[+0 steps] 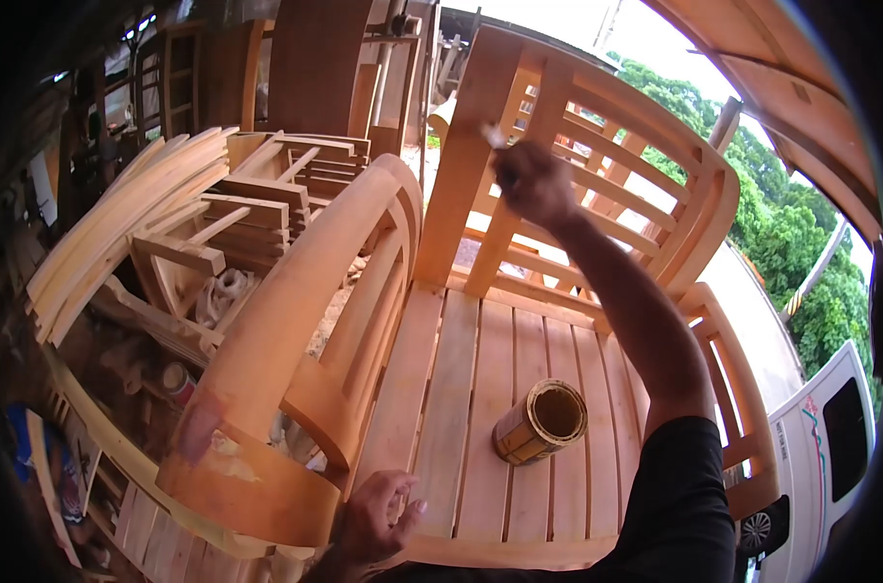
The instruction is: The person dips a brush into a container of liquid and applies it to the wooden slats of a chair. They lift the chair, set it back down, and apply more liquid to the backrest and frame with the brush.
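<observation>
My right hand point(537, 183) reaches up to the slatted backrest point(555, 102) of a wooden bench. Its fingers are closed, smeared by motion, around a small whitish thing point(494, 134) that lies against the broad left upright; I cannot tell what kind it is. My left hand point(378, 513) is low beside the front end of the curved armrest point(286, 311), fingers loosely curled and apart, with nothing in them. On the slatted seat point(446, 389) stands a tin can point(541, 422) with its lid off, its inside dark. The armrest's front has a reddish smear and a pale patch.
Left of the bench are a stack of curved wooden strips point(135, 223) and piled wooden frames point(218, 209). A second armrest point(728, 389) bounds the seat at the right. Beyond it a white vehicle point(820, 447) is parked. Wooden panels point(315, 63) stand at the back.
</observation>
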